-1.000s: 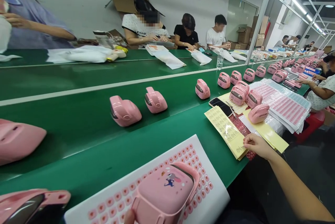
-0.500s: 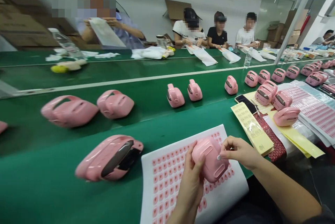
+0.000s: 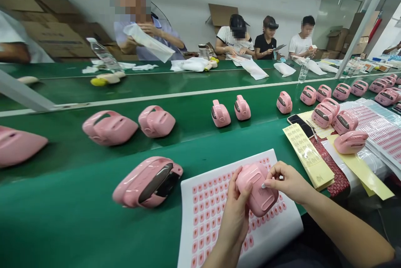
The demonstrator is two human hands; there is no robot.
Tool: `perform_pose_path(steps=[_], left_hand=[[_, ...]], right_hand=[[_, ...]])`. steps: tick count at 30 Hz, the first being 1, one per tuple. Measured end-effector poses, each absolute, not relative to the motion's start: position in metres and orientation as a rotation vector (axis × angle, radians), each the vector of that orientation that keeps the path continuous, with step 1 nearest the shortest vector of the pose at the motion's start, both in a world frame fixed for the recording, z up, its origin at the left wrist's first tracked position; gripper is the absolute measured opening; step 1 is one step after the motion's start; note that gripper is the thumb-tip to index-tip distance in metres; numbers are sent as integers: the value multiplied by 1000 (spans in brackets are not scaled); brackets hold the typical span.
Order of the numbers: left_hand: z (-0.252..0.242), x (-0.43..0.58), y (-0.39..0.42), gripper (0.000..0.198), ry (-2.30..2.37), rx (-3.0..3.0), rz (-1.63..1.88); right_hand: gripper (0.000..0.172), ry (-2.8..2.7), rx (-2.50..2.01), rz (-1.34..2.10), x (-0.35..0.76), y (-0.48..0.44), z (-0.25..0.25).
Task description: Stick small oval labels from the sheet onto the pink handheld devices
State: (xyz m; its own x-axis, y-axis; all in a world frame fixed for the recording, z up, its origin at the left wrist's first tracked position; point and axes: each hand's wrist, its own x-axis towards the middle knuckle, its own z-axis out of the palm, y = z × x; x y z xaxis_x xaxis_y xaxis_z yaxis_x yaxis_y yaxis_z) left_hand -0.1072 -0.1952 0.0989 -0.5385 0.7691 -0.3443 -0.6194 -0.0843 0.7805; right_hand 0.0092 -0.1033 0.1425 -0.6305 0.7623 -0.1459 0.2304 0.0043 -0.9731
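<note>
My left hand (image 3: 235, 201) is wrapped round a pink plastic device (image 3: 261, 195), whose flat side with two raised bars faces me. My right hand (image 3: 278, 179) is closed in a pinch right at the device's surface. A small whitish spot shows at its fingertips; whether it is a nail or a tiny piece held there, I cannot tell. Beneath both hands lies a white sheet of pink stickers (image 3: 203, 209), its lower right edge curling. Left of the sheet, another pink device with a dark window (image 3: 148, 182) rests on its side on the green table.
More pink devices with handles (image 3: 109, 128) stand along the green belt (image 3: 194, 142). At right lie yellow sticker strips (image 3: 308, 155), a phone (image 3: 300, 126), tweezers (image 3: 312, 128) and stacked printed sheets (image 3: 374, 130). Across the belt several people (image 3: 236, 40) handle white bags and papers.
The view has swung slightly left, so everything appears shifted right. My right fingertips have moved from near the device's right edge inward over its flat side. My left hand keeps its hold.
</note>
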Motion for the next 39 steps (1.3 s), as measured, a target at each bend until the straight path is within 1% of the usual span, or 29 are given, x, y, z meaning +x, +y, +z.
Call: perform_pose_path(steps=[6,11,13,16,19,21,24,28,33,39], left_hand=[[98,-108,-195,71,1183,176,1786],[90,-106,-192,67,1191,134,1835],[90,-106,-192,61,1193,92,1900],[96,-109,-197,46,1108,-35,1962],[101,-121,-211,36,937,-208,1992],[98,-130,-222,33,862,-283,2044],[85,-138,-236,37,828,-326,2105],[66,-137,-245,47,808,-279,2150],[51,-126,-258,52,820,-246,2215],[41,-117,-271,61,806,-289,2199]], right_hand=[[9,-1942,-993,1453,8,-110,133],[10,-1840,-766,1307,10,-119,127],[11,-1723,-723,1247,15,-122,123],[11,-1621,-735,1116,25,-132,108],[19,-1797,-629,1001,32,-152,78],[28,-1980,-494,993,34,-169,55],[38,-2164,-448,1038,33,-189,27],[39,-2190,-537,1114,31,-196,8],[40,-2185,-531,1169,39,-201,1],[42,-2169,-450,1204,41,-201,8]])
